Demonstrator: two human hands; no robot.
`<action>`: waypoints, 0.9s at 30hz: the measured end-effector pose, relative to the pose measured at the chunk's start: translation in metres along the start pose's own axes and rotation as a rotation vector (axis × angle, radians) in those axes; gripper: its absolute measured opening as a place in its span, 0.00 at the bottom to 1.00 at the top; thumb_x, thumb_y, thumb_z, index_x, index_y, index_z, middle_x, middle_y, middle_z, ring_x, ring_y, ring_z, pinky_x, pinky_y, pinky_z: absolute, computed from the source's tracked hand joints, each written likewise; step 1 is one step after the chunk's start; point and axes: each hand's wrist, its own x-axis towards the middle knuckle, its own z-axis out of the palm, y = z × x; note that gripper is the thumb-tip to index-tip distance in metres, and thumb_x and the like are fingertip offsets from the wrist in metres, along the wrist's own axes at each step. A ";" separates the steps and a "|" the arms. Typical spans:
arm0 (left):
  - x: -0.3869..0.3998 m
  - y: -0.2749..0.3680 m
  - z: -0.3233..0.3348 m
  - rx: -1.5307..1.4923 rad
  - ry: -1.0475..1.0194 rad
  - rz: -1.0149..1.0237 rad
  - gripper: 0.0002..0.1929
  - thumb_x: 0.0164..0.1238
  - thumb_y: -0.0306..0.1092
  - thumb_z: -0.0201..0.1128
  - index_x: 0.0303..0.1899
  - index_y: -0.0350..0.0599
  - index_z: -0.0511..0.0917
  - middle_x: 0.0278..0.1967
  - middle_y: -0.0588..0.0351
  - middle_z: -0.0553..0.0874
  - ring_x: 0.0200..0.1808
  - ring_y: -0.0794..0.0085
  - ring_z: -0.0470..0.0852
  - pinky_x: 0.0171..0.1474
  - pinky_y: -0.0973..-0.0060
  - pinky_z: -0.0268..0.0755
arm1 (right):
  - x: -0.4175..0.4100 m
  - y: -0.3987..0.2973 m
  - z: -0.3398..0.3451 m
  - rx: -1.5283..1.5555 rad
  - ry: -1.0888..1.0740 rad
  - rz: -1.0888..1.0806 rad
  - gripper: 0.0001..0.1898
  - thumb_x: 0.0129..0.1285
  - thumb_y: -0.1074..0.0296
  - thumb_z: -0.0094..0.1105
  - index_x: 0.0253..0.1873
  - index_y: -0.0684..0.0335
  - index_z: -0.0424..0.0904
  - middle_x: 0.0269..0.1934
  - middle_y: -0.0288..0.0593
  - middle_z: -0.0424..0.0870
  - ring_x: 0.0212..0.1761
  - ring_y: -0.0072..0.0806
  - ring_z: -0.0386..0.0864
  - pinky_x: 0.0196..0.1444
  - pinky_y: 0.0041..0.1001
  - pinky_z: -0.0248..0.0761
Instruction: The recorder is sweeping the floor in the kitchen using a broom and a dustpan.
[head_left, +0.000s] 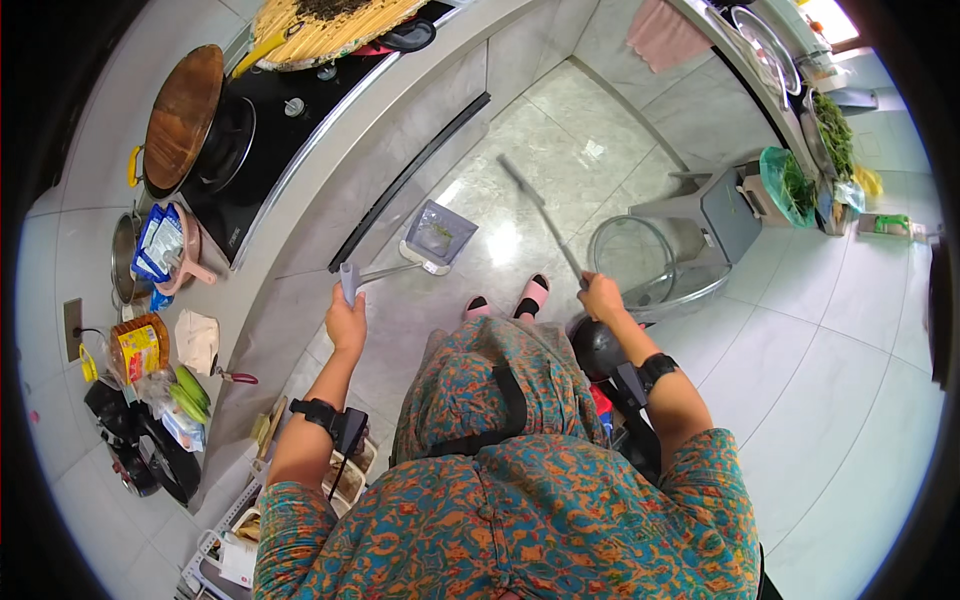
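My left hand (346, 324) is closed around the grey grip of a long-handled dustpan (466, 226). The pan rests on the tiled floor beside the cabinet base, with small green plant scraps (441, 231) lying in it. In my right hand (602, 298) is the grey stick of a broom (556, 236). Its narrow head (514, 172) reaches over the floor beyond the dustpan and apart from it. I cannot tell whether the bristles touch the tiles.
A clear round plastic bin (634, 244) stands right of the broom, beside a grey plastic stool (726, 217). At left, the counter bears a black cooktop (281, 142) and a wok with a wooden lid (184, 112). My pink slippers (532, 292) are below the dustpan.
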 end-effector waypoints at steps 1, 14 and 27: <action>0.000 0.000 0.000 -0.001 -0.001 0.005 0.20 0.60 0.38 0.63 0.53 0.44 0.72 0.37 0.39 0.84 0.40 0.44 0.83 0.41 0.57 0.73 | -0.004 -0.002 0.008 0.002 0.004 0.003 0.24 0.51 0.70 0.56 0.57 0.61 0.76 0.39 0.62 0.81 0.43 0.52 0.81 0.49 0.41 0.74; 0.010 -0.037 -0.022 -0.020 -0.110 0.185 0.21 0.61 0.39 0.63 0.55 0.52 0.71 0.34 0.42 0.84 0.37 0.46 0.83 0.38 0.56 0.72 | -0.120 0.052 0.018 0.282 -0.110 0.096 0.26 0.53 0.65 0.63 0.59 0.60 0.75 0.35 0.57 0.84 0.38 0.45 0.83 0.45 0.36 0.74; -0.001 -0.039 -0.030 -0.089 -0.161 0.315 0.19 0.60 0.37 0.63 0.54 0.52 0.73 0.32 0.42 0.84 0.34 0.46 0.83 0.35 0.58 0.72 | -0.101 0.063 0.042 0.628 -0.227 0.358 0.28 0.58 0.74 0.54 0.66 0.61 0.65 0.19 0.38 0.73 0.12 0.23 0.69 0.12 0.25 0.66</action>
